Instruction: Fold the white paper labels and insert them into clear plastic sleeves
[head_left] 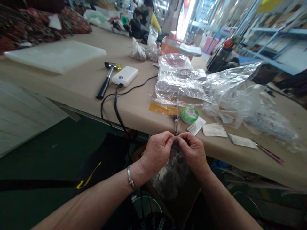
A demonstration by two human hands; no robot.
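Observation:
My left hand and my right hand meet fingertip to fingertip just below the table's front edge. Both pinch the top of a clear plastic bag filled with small grey and white pieces, which hangs down between my wrists. A silver bracelet sits on my left wrist. Right above my fingers a thin dark-handled tool lies on the table, pointing at them. A green roll of tape rests beside it.
The tan table carries a hammer, a white power bank with a black cable, crumpled clear bags, paper labels and a white board. A person sits at the far end.

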